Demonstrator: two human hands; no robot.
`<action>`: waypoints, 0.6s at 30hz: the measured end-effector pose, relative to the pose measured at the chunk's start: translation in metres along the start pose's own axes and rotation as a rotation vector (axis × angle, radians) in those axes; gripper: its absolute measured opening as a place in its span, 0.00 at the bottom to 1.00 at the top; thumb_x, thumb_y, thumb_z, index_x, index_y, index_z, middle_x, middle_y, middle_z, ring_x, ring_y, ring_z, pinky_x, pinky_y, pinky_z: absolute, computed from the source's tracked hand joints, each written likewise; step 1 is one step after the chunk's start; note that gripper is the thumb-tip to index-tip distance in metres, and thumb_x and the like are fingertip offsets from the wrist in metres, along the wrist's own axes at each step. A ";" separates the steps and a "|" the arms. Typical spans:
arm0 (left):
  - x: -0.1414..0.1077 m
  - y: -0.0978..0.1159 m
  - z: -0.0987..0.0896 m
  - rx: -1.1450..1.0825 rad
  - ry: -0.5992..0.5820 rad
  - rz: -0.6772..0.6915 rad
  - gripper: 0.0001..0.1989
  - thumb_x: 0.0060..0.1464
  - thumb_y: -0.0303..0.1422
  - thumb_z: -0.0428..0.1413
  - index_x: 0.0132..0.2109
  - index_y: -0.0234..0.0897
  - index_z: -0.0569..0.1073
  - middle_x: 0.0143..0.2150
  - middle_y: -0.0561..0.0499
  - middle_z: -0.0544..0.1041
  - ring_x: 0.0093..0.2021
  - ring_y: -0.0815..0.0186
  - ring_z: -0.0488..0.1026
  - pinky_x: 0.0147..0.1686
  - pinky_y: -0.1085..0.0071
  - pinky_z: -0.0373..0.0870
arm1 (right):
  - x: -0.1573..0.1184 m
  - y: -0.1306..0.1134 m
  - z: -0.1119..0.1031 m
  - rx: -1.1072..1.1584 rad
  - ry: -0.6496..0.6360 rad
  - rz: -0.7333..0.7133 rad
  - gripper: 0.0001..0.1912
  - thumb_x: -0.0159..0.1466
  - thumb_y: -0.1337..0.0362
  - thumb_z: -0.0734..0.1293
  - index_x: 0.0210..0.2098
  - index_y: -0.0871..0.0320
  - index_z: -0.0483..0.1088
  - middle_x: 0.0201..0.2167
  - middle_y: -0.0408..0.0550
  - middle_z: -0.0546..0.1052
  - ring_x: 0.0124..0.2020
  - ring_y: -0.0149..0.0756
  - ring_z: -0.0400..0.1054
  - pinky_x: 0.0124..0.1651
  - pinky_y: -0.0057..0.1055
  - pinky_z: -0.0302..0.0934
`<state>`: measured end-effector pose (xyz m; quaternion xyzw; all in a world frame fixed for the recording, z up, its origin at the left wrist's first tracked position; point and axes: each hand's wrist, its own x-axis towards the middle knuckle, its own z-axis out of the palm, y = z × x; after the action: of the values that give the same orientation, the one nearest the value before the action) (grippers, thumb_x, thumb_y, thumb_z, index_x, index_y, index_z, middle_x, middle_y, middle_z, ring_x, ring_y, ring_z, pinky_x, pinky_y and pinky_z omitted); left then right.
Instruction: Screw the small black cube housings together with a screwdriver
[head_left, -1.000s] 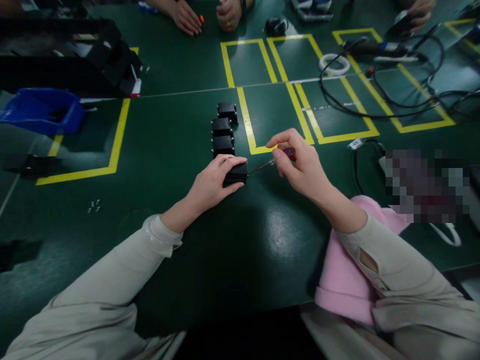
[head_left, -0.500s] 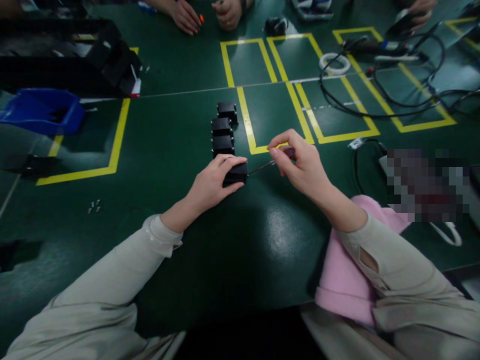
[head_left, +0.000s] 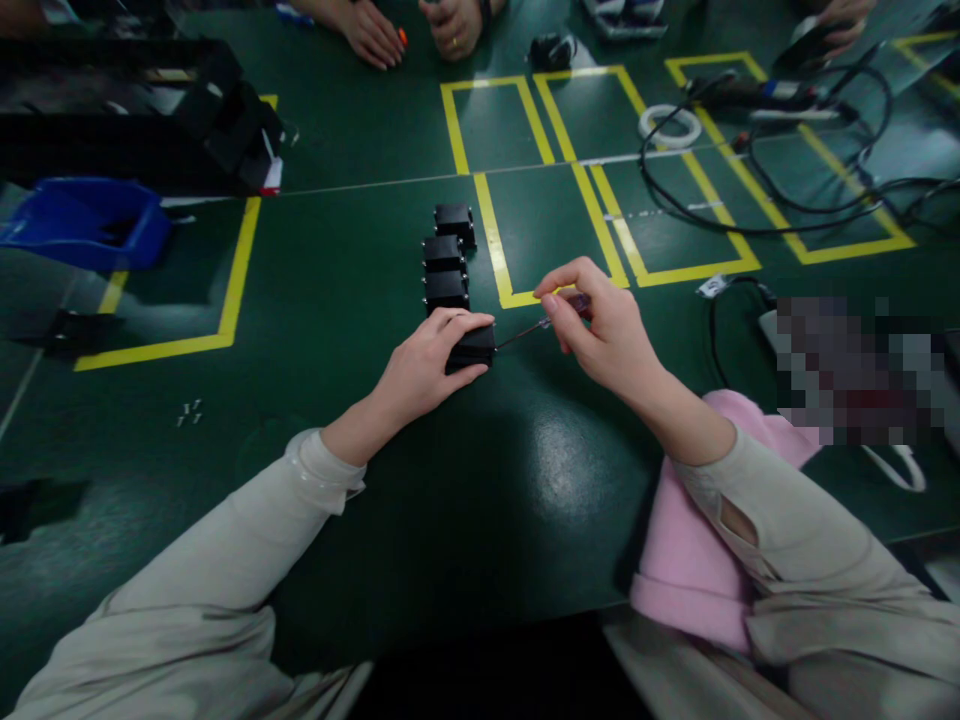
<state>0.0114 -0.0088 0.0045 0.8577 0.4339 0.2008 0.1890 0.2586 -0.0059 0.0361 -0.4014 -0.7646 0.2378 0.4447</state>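
My left hand (head_left: 429, 362) grips a small black box-shaped block (head_left: 474, 344) by its edges and holds it down on the green table. A screwdriver (head_left: 576, 304) is pinched between the thumb and fingers of my right hand (head_left: 600, 322). Its thin shaft slants left and down, with the tip at the block's right side, by a small screw. Beyond my left hand, more black blocks (head_left: 445, 288) stand in a row, with small shiny screws at their corners. Part of the held block is hidden under my fingers.
Loose screws (head_left: 189, 412) lie on the left of the green table (head_left: 360, 590). A blue bin (head_left: 90, 222) stands before a black rack (head_left: 135, 120). Pink cloth (head_left: 686, 560) lies under my right forearm. Cables (head_left: 750, 230) and a white ring (head_left: 669, 127) are at right; another person's hands (head_left: 373, 35) rest opposite.
My hands, the block and the screwdriver look almost unmoved. Across the table, another person's hands have shifted slightly.
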 end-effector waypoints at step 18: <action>0.000 0.000 0.000 -0.008 0.003 0.015 0.27 0.61 0.32 0.60 0.65 0.43 0.64 0.62 0.44 0.69 0.62 0.53 0.70 0.62 0.52 0.70 | 0.000 0.001 0.000 0.035 -0.003 0.046 0.08 0.72 0.58 0.61 0.40 0.56 0.66 0.22 0.35 0.66 0.21 0.24 0.62 0.28 0.29 0.54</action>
<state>0.0115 -0.0083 0.0045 0.8599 0.4267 0.2054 0.1904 0.2594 -0.0053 0.0353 -0.4106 -0.7515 0.2621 0.4449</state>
